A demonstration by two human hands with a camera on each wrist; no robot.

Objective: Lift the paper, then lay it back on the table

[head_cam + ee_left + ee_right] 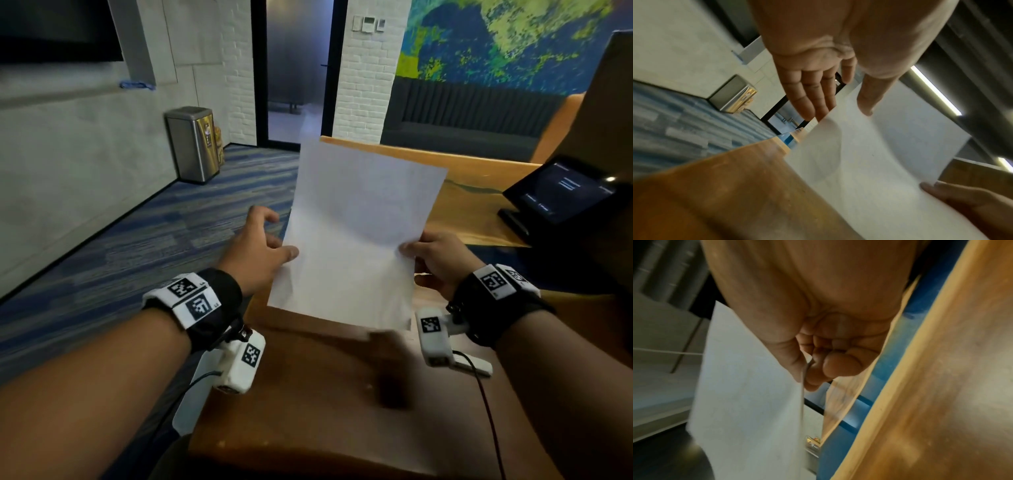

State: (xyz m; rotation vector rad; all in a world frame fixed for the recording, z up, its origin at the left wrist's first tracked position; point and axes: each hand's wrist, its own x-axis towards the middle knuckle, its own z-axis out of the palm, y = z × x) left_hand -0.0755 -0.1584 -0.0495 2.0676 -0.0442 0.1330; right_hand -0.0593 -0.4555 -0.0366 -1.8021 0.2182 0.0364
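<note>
A white sheet of paper [356, 233] is held up in the air above the near end of a wooden table [308, 394], tilted with its far edge higher. The right hand [440, 262] pinches the sheet's right edge, thumb on the upper face and curled fingers beneath; the right wrist view shows the paper edge clamped between thumb [789, 360] and fingertips. The left hand [257, 250] sits at the sheet's left edge with its fingers [807, 94] straight and spread a little, the thumb laid on the paper and the fingers reaching behind it, so it touches and steadies the sheet and does not clamp it. The step in hand looks like taking the sheet into both hands, with only the right grip firm so far. The next move would seem to call for the left thumb and fingers to close on the left edge, level with the right grip, so the thin sheet does not sag or twist. Beyond the paper on the table stands a dark tablet [561, 192] to the right; a steel bin [193, 144] stands on the carpet to the left of the paper, by the wall.
</note>
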